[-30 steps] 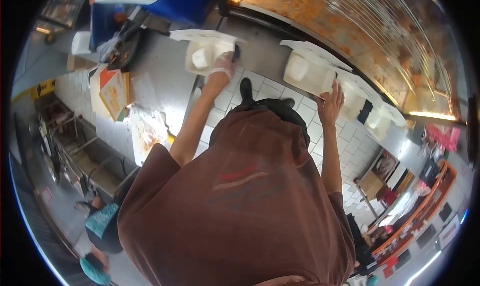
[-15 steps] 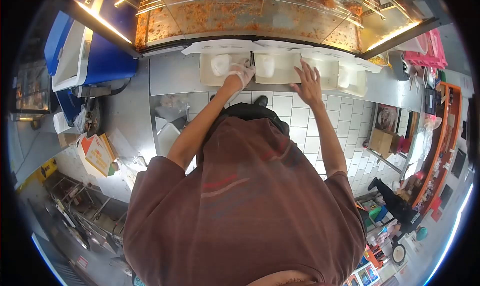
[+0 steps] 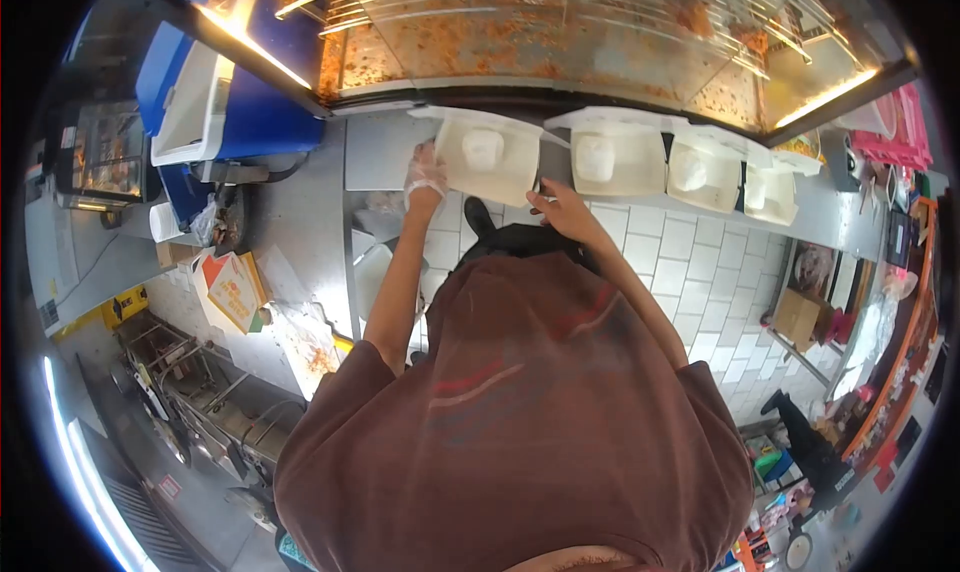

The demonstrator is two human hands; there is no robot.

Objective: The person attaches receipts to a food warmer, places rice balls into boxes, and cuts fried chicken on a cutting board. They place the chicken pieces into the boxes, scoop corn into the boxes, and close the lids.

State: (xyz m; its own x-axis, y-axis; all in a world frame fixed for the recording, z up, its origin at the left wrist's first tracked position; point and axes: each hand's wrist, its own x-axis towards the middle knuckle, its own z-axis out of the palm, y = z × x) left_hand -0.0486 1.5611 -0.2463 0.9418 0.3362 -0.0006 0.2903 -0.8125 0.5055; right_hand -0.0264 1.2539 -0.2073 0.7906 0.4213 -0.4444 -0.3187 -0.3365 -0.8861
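Four open cream-coloured boxes stand in a row on the metal counter, each with a white lump inside. My left hand [image 3: 425,176], in a clear plastic glove, holds the left side of the leftmost box [image 3: 510,180]. My bare right hand [image 3: 562,213] has its fingers at the front right corner of that box. This box sits turned and apart from the second box [image 3: 642,175]. Farther right are the third box [image 3: 718,194] and the fourth box [image 3: 778,212]. The lids stand raised at the back.
A lit display case [image 3: 520,52] with wire racks runs behind the boxes. A blue and white cooler [image 3: 270,102] stands at the left on the metal counter [image 3: 372,155]. Below the cooler lies a printed carton [image 3: 235,290]. Another person [image 3: 805,437] is at the lower right.
My left hand has moved out of the leftmost box to its left side. My right hand has come left to its corner. That box has turned and separated from the second. The view has shifted.
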